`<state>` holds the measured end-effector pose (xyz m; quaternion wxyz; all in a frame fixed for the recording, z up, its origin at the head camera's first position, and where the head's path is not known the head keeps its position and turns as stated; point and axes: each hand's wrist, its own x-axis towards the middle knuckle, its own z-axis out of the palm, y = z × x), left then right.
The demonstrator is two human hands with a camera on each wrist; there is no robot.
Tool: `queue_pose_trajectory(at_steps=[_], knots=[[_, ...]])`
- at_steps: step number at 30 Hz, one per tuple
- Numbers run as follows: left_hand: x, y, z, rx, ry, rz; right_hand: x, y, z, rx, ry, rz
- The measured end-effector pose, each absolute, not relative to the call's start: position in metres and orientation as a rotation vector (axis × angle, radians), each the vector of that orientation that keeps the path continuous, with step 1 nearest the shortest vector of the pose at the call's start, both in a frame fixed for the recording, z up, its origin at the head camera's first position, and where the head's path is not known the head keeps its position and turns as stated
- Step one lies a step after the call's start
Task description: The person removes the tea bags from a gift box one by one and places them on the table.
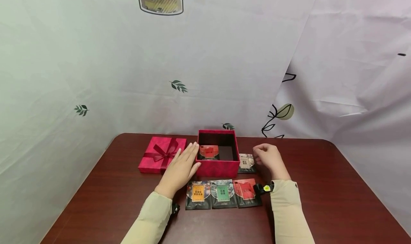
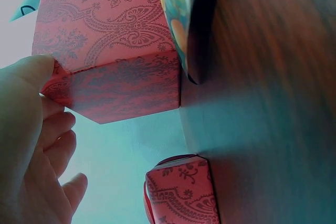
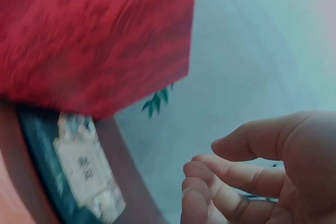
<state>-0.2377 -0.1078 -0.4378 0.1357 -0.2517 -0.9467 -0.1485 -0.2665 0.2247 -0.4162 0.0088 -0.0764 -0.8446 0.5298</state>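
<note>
- From where I'm standing, the left hand (image 1: 179, 171) is resting against the left side of the red box (image 1: 218, 169); its fingers are stretching out mostly straight, and its thumb is spreading apart from them, touching the box's front corner.
- The right hand (image 1: 269, 158) is hovering to the right of the box, near the cream-labelled packet (image 1: 246, 162); its fingers are curling loosely towards the thumb, a slim gap showing between thumb and fingertips.
- The box is standing upright and uncovered towards the back of the dark wooden table (image 1: 321, 187).
- Inside it, on the left, a red packet (image 1: 208, 152) is showing, label up.
- The cream-labelled packet is lying flat just beside the box's right wall.
- In front of the box, an orange-labelled packet (image 1: 198, 195), a green-labelled packet (image 1: 223, 193) and a red-labelled packet (image 1: 247, 192) are lying side by side.
- To the left, the lid (image 1: 151, 162) is lying bow-side up on the table.
- Behind everything, a pale leaf-printed cloth (image 1: 224, 58) is hanging.
</note>
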Motion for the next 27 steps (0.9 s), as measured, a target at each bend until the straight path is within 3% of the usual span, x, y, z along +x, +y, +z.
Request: queue_pose_trajectory(at_steps=[13, 19, 27], knots=[[-0.238, -0.108, -0.44, -0.722, -2.724, -0.418, -0.251, 0.184, -0.382, 0.052, -2.384, 1.785], [-0.239, -0.107, -0.44, -0.728, -2.725, -0.419, -0.243, 0.16, -0.379, 0.232, -2.335, 1.779], [-0.24, -0.107, -0.44, -0.724, -2.731, -0.425, -0.239, 0.132, -0.389, 0.256, -2.386, 1.743]])
